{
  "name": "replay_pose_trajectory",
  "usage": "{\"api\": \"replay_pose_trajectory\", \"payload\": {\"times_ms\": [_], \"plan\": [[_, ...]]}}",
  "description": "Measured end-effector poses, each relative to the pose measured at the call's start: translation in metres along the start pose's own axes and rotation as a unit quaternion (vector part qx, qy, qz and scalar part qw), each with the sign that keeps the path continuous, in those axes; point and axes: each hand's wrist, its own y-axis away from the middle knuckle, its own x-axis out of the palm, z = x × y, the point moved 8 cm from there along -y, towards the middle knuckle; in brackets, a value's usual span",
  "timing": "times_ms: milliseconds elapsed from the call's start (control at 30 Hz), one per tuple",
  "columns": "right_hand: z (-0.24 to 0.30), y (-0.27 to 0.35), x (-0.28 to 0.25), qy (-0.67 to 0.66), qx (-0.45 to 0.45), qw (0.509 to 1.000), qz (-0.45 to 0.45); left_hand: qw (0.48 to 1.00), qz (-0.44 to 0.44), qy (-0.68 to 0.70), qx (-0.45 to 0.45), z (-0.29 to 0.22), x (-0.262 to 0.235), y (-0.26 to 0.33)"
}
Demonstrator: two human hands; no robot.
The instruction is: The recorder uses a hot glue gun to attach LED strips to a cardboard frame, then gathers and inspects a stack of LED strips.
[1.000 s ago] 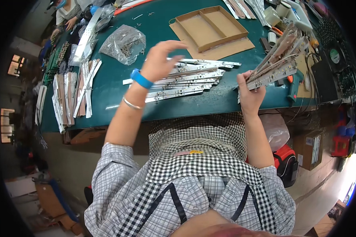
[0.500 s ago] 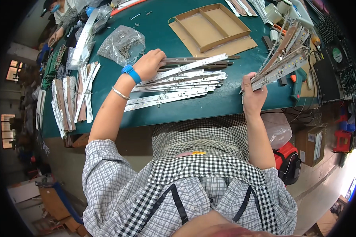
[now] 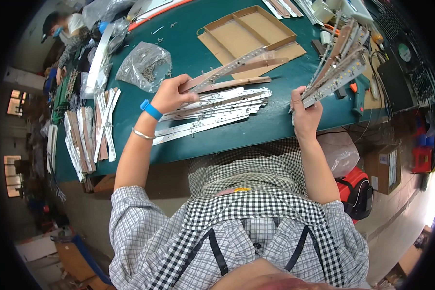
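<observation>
My left hand [image 3: 171,93] grips one end of a few long narrow strips [image 3: 237,65], one white with small dots and the others tan, lifted a little above a flat pile of white light strips [image 3: 212,113] on the green table [image 3: 256,130]. My right hand [image 3: 305,110] holds a fanned bundle of similar strips [image 3: 338,65] upright at the table's right side. A blue band is on my left wrist.
A brown cardboard tray [image 3: 249,30] lies behind the pile. A clear bag of small parts [image 3: 145,65] sits to the left, and more strip stacks [image 3: 89,135] beyond it. Tools and a black fan unit [image 3: 403,58] crowd the right end. Another person [image 3: 65,29] sits far left.
My left hand slid left along the pile, closed on a few strips and raised them. The right hand's bundle stayed up, shifting slightly.
</observation>
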Motion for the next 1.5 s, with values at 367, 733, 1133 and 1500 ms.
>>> {"api": "replay_pose_trajectory", "payload": {"times_ms": [367, 733, 1133, 1500], "plan": [[0.014, 0.003, 0.001, -0.004, -0.008, 1.000, -0.007, 0.976, -0.078, 0.202, 0.003, -0.017, -0.005, 0.007], [0.093, -0.004, 0.029, -0.210, -0.088, 0.972, 0.055, 0.820, 0.026, 0.558, 0.128, -0.160, 0.096, -0.021], [0.065, 0.003, 0.008, -0.064, -0.040, 0.988, 0.137, 0.926, 0.050, 0.351, 0.128, -0.165, 0.162, -0.017], [0.032, 0.014, 0.022, -0.072, 0.049, 0.986, 0.141, 0.952, -0.153, 0.216, 0.153, -0.169, 0.152, 0.006]]}}
